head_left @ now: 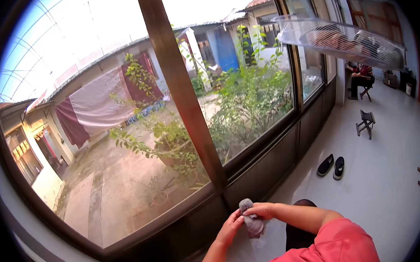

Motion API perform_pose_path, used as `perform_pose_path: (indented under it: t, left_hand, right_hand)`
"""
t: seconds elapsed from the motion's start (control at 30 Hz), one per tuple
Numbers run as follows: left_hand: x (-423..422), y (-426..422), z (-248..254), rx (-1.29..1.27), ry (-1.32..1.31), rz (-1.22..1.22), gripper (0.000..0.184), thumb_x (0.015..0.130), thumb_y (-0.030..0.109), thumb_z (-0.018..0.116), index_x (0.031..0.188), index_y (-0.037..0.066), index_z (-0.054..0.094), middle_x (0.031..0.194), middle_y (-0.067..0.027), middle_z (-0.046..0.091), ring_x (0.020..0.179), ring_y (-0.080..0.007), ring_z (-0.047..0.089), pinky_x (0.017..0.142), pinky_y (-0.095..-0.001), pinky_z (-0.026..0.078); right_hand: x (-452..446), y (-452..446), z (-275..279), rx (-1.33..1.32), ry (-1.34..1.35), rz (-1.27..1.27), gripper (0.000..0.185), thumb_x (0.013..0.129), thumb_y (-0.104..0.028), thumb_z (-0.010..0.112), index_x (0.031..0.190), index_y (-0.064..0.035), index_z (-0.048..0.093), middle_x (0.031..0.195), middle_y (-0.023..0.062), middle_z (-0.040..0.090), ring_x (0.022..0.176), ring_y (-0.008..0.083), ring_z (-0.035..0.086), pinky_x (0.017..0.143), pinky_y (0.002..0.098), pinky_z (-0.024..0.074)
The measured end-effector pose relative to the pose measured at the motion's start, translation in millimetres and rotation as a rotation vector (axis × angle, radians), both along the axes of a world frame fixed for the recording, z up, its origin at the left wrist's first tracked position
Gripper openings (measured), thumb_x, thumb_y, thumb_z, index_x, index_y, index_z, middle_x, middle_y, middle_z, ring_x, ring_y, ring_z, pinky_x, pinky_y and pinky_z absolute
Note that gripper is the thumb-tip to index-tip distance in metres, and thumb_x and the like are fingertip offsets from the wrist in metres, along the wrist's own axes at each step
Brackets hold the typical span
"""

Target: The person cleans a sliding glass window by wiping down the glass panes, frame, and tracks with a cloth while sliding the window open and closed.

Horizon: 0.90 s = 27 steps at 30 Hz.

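A bunched grey cloth point(255, 227) with a pinkish-purple lower part hangs in front of my lap, near the dark panel below the window. My right hand point(262, 211) is closed around its upper part, and a rounded grey end sticks up above the fingers. From the other side, my left hand point(230, 228) meets the cloth with its fingertips pressed together at the edge. The fold between the two hands is too small to make out.
A brown-framed window point(184, 99) runs along the left, with plants and a courtyard outside. On the pale floor are black shoes point(332, 166) and a folding stool point(366, 123). A mesh hanging rack point(343, 41) is overhead. Another person point(361, 79) sits at the far end.
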<state>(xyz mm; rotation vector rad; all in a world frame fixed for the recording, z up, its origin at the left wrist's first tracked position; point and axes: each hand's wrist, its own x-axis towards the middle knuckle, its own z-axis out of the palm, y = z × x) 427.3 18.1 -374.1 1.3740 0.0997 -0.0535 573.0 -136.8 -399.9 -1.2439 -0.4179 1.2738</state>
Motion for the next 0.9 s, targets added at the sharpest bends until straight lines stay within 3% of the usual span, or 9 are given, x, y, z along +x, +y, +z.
perform_pose_path:
  t: [0.27, 0.33, 0.47, 0.53, 0.67, 0.73, 0.77, 0.8, 0.9]
  left_hand:
    - [1.5, 37.5, -83.8, 0.152, 0.211, 0.042, 0.045, 0.095, 0.022, 0.065, 0.135, 0.003, 0.054, 0.127, -0.0102, 0.061, 0.117, -0.0172, 0.057, 0.101, -0.0314, 0.045]
    - [10.8, 50.0, -100.2, 0.194, 0.278, -0.1, 0.046, 0.094, 0.02, 0.067, 0.134, 0.003, 0.054, 0.125, -0.0104, 0.062, 0.115, -0.0174, 0.059, 0.099, -0.0318, 0.047]
    - [7.1, 55.0, -144.9, 0.319, 0.301, -0.243, 0.047, 0.092, 0.019, 0.067, 0.134, 0.004, 0.055, 0.127, -0.009, 0.062, 0.119, -0.0206, 0.057, 0.104, -0.0343, 0.044]
    - [-16.6, 63.2, -212.0, 0.118, 0.516, -0.399, 0.052, 0.09, 0.022, 0.069, 0.136, 0.005, 0.053, 0.134, -0.0097, 0.057, 0.125, -0.0234, 0.052, 0.107, -0.0356, 0.04]
    - [-9.4, 30.9, -212.7, 0.322, 0.486, -0.416, 0.053, 0.091, 0.023, 0.069, 0.138, 0.007, 0.051, 0.138, -0.0098, 0.052, 0.127, -0.0237, 0.049, 0.108, -0.0353, 0.04]
    - [-30.1, 15.2, -241.7, 0.363, 0.254, -0.33, 0.054, 0.092, 0.027, 0.067, 0.138, 0.007, 0.05, 0.139, -0.0094, 0.051, 0.128, -0.0233, 0.048, 0.11, -0.0354, 0.037]
    - [-37.0, 16.6, -247.0, 0.536, 0.468, -0.543, 0.055, 0.095, 0.039, 0.056, 0.14, 0.008, 0.049, 0.145, -0.0177, 0.049, 0.137, -0.0282, 0.043, 0.112, -0.0369, 0.035]
    - [-21.6, 15.9, -225.7, 0.724, 0.614, -0.791, 0.056, 0.094, 0.042, 0.056, 0.138, 0.008, 0.052, 0.142, -0.02, 0.051, 0.131, -0.0333, 0.049, 0.109, -0.0401, 0.039]
    - [-3.9, 23.4, -178.7, 0.909, 0.503, -0.8, 0.047, 0.091, 0.034, 0.06, 0.126, 0.003, 0.06, 0.125, -0.024, 0.061, 0.111, -0.0393, 0.061, 0.098, -0.0441, 0.047]
  right_hand:
    - [32.4, -5.9, -61.6, -0.061, 0.337, -0.383, 0.022, 0.085, -0.012, 0.062, 0.103, -0.0001, 0.064, 0.097, 0.0131, 0.069, 0.091, 0.0246, 0.067, 0.086, 0.0388, 0.0549]
    - [32.6, 5.0, -79.9, -0.217, 0.759, -0.531, 0.025, 0.085, -0.011, 0.059, 0.106, 0.002, 0.063, 0.099, 0.0151, 0.069, 0.094, 0.0261, 0.067, 0.089, 0.0401, 0.0543]
    - [14.2, 19.4, -65.7, -0.177, 0.803, -0.431, 0.024, 0.085, -0.013, 0.062, 0.104, 0.0021, 0.065, 0.097, 0.0124, 0.07, 0.087, 0.0225, 0.069, 0.081, 0.0379, 0.0566]
    - [13.8, 32.0, -57.9, -0.099, 0.807, -0.331, 0.025, 0.085, -0.013, 0.065, 0.105, 0.0026, 0.066, 0.095, 0.0109, 0.07, 0.083, 0.0207, 0.068, 0.078, 0.0358, 0.0572]
    - [15.6, 45.4, -59.2, 0.01, 0.756, -0.013, 0.028, 0.084, -0.017, 0.069, 0.104, 0.0018, 0.066, 0.099, 0.0077, 0.07, 0.084, 0.016, 0.067, 0.077, 0.0321, 0.0558]
    - [10.4, 44.8, -71.1, 0.042, 0.782, 0.016, 0.024, 0.084, -0.022, 0.069, 0.101, -0.0034, 0.069, 0.092, 0.0035, 0.07, 0.082, 0.0136, 0.065, 0.076, 0.0302, 0.0539]
    - [8.8, 37.9, -98.3, 0.013, 0.852, -0.002, 0.024, 0.084, -0.023, 0.069, 0.1, -0.0042, 0.069, 0.091, 0.0036, 0.071, 0.081, 0.0149, 0.066, 0.076, 0.0319, 0.0546]
    - [5.8, 27.7, -125.4, -0.017, 0.92, -0.021, 0.024, 0.084, -0.024, 0.069, 0.098, -0.005, 0.069, 0.09, 0.0038, 0.071, 0.079, 0.0162, 0.067, 0.076, 0.0337, 0.0553]
    - [-19.5, -25.1, -165.0, -0.188, 1.045, -0.281, 0.025, 0.085, -0.027, 0.066, 0.099, -0.0069, 0.07, 0.087, 0.0077, 0.072, 0.078, 0.023, 0.069, 0.075, 0.0389, 0.0574]
